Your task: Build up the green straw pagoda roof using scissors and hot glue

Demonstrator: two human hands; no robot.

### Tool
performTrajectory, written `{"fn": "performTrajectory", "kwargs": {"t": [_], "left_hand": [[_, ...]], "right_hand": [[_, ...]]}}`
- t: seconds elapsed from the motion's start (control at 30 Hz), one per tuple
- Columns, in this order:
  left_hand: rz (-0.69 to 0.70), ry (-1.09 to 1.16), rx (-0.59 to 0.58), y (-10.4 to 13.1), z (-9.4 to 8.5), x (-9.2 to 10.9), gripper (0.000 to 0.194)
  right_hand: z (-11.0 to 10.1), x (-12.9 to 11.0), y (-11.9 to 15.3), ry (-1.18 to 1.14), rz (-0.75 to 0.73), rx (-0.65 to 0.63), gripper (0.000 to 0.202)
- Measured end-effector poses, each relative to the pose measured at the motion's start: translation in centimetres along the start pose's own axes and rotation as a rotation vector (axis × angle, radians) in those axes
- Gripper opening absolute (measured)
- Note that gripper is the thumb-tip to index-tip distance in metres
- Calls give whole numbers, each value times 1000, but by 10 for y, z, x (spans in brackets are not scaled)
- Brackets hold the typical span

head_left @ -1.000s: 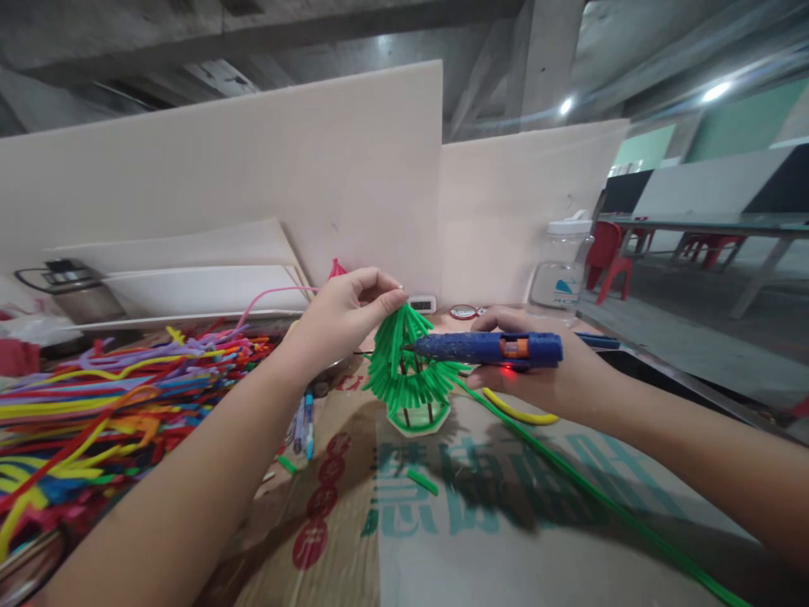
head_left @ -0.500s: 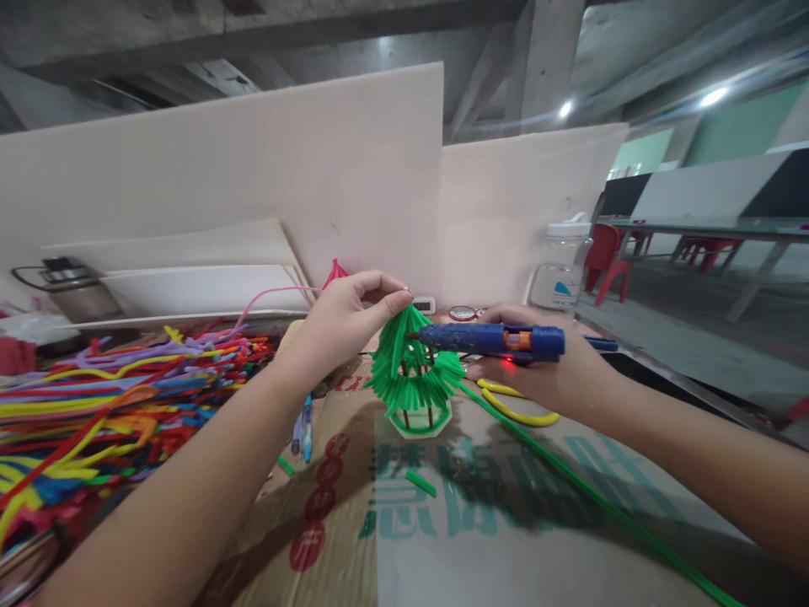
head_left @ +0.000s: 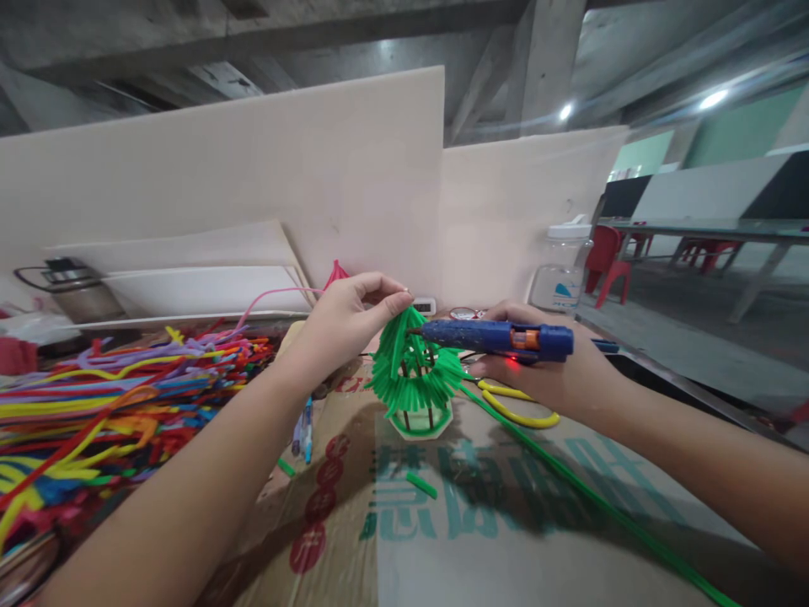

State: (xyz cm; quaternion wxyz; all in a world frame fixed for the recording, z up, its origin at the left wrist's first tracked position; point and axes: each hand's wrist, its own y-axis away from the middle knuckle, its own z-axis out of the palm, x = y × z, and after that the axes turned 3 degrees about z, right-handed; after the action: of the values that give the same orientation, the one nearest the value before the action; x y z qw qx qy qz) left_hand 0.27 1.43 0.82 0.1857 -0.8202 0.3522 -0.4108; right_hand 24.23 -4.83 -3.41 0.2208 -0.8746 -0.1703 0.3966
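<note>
A small model pavilion (head_left: 414,392) of green pipe cleaners stands on the cardboard, with two fringed roof tiers, thin brown posts and a pale many-sided base. At its peak, my left hand (head_left: 345,324) pinches the top of the upper roof between thumb and fingers. My right hand (head_left: 559,384) is wrapped round a blue hot glue gun (head_left: 474,335), whose nozzle points left at the upper roof; whether the tip touches it I cannot tell. A red light glows under the gun. Just below that hand lie yellow-handled scissors (head_left: 522,413).
Many coloured pipe cleaners (head_left: 126,405) are heaped at left. Long green pipe cleaners (head_left: 587,485) run to the lower right. A green offcut (head_left: 421,485) and pens (head_left: 308,430) lie on the cardboard (head_left: 354,539). Behind are a clear bottle (head_left: 559,270), a flask (head_left: 85,291) and white boards (head_left: 221,185).
The glue gun and my right hand have shifted slightly to the right. My left hand and the pavilion have stayed almost where they were.
</note>
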Motion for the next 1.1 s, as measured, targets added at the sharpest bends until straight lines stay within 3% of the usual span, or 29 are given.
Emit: {"fn": "performTrajectory", "kwargs": {"t": [0.53, 0.73, 0.9, 1.1], "left_hand": [[-2, -15, 3, 1, 1, 8, 24], [7, -52, 12, 1, -1, 5, 25], [-8, -39, 13, -1, -2, -4, 29], [-24, -51, 5, -2, -2, -7, 30]], "right_hand": [[1, 3, 0, -63, 7, 47, 30], [3, 0, 0, -157, -6, 25, 26], [2, 0, -2, -156, -81, 108, 21], [2, -3, -1, -165, -66, 97, 28]]}}
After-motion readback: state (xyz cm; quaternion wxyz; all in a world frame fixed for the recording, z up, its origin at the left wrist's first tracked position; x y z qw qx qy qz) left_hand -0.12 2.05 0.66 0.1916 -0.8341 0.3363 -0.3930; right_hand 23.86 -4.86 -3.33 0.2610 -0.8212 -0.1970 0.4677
